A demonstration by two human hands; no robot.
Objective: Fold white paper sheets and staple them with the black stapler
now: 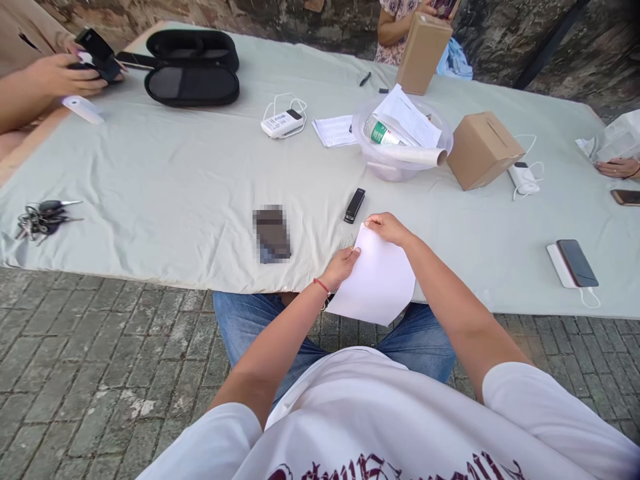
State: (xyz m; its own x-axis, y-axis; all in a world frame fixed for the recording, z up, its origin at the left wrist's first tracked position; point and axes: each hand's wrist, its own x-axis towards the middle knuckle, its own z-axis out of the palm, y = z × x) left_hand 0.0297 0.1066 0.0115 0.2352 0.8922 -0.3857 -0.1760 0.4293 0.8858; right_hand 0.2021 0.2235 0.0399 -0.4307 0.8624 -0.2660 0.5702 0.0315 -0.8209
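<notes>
White paper (379, 280) hangs tilted over the table's front edge, above my lap. My left hand (341, 267) is closed on its left edge, thumb on top. At the upper corner, my right hand (387, 228) pinches the same paper. Whether it is one sheet or several I cannot tell. Just beyond my hands lies a black stapler (355, 205), touched by neither hand. Left of them a dark, pixelated flat object (273, 233) rests on the cloth.
A cloth-covered table (190, 180) bears a plastic bowl (367, 143) with papers and a bottle, cardboard boxes (483, 150), a black case (193, 83), keys (45, 219), a power bank (283, 123) and a phone (577, 262). Other people's hands (75, 75) work around the far sides.
</notes>
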